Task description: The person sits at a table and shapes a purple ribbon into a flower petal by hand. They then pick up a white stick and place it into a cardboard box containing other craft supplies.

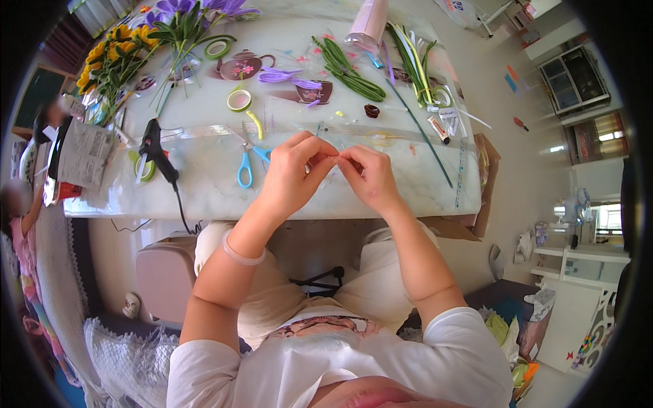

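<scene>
My left hand (301, 168) and my right hand (368, 173) meet fingertip to fingertip above the front of the table; whether a small thing is pinched between them I cannot tell. Beside my left hand lie blue-handled scissors (245, 169), and farther left a black hot glue gun (159, 153). Beyond the hands are a yellow pipe cleaner piece (255, 125), a roll of green tape (239, 100), purple pipe cleaners (285, 76), a bundle of green pipe cleaners (347, 74) and a dark brown coil (372, 110). A dark green stick (421, 135) lies to the right.
Yellow flowers (109, 53) and purple flowers (191, 13) made of pipe cleaners stand at the back left. A pink wrapped roll (368, 23) and more pipe cleaners (416, 66) are at the back right. Two people (25, 204) are at the far left. A cardboard box (484, 188) adjoins the table's right edge.
</scene>
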`<state>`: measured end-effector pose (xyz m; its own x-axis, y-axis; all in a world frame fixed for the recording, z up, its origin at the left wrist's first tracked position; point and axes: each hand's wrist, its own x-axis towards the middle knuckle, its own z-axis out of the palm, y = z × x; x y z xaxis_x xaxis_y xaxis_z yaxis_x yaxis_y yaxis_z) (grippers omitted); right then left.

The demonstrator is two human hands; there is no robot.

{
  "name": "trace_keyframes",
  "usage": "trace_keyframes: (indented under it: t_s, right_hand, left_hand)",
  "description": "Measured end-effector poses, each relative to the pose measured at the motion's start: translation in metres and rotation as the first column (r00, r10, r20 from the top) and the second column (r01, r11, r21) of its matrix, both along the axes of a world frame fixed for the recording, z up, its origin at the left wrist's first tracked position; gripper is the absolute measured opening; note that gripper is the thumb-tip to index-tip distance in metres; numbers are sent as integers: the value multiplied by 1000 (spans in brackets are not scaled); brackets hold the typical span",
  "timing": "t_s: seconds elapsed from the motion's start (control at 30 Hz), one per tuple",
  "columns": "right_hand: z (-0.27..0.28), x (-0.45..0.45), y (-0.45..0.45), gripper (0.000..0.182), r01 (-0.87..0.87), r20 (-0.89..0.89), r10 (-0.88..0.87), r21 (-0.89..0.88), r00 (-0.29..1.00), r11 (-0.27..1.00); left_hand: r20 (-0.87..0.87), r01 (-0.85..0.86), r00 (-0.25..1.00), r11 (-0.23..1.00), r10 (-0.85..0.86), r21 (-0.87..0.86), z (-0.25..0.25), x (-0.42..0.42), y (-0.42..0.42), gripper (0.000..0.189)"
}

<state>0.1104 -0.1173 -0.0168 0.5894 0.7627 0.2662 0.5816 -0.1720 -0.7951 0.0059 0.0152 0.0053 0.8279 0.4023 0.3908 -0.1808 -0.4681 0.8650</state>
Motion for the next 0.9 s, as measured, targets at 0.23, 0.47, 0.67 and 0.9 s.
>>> trace_keyframes:
  t_s: [0.23,0.47,0.67,0.9]
  right_hand:
    - [19,-13,13,6,-22,68,16,83,998,996]
    - [9,61,119,19,-13,468,4,15,884,1000]
    - [-41,76,199,29,94,687,105,-246,719,965]
    - [-45,124,214,25,133,335,-100,-77,937,988]
  left_hand:
    - [-40,-168,985,985,167,-23,-14,-7,19,26]
    - [13,-158,986,950,168,-270,-32,17,18,21]
    - [12,-131,990,965,137,-227,-32,18,32,21]
    - [32,-120,991,962,132,-247,-31,18,33,22]
